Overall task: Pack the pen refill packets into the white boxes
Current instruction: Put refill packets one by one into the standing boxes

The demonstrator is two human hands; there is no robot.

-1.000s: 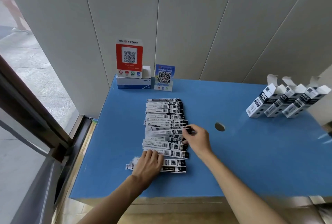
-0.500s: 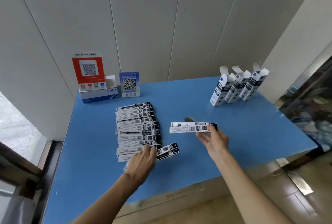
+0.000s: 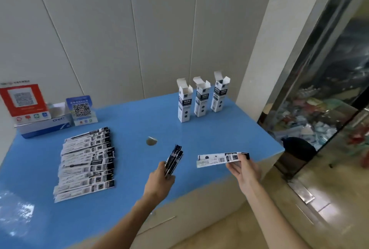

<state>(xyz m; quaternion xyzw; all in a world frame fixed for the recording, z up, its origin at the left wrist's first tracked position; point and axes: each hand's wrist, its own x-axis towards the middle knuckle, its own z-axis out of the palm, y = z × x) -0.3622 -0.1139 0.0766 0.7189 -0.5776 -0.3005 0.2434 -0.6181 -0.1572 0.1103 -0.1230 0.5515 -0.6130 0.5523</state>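
Your left hand (image 3: 159, 181) is raised above the near edge of the blue table (image 3: 209, 133), fingers curled round a small bundle of refill packets (image 3: 173, 162) that points up and away from you, dark printed ends uppermost. Your right hand (image 3: 244, 171) hovers just off the table's near right corner, pinching two more packets (image 3: 217, 160) by their right end between thumb and fingers, so the packets lie roughly level and stretch out to the left. The remaining pen refill packets (image 3: 85, 161) lie in an overlapping row on the left part of the table, running from the near edge toward the far one, their black ends facing right. The three white boxes (image 3: 201, 99) stand upright side by side near the far right corner, top flaps open, well apart from both hands. A small round grey disc (image 3: 151, 141) sits in the middle of the table, between the row and the boxes. At the far left corner a red QR sign (image 3: 23, 103) stands on a blue and white carton (image 3: 46, 126), with a smaller blue QR sign (image 3: 81, 110) just beside it.
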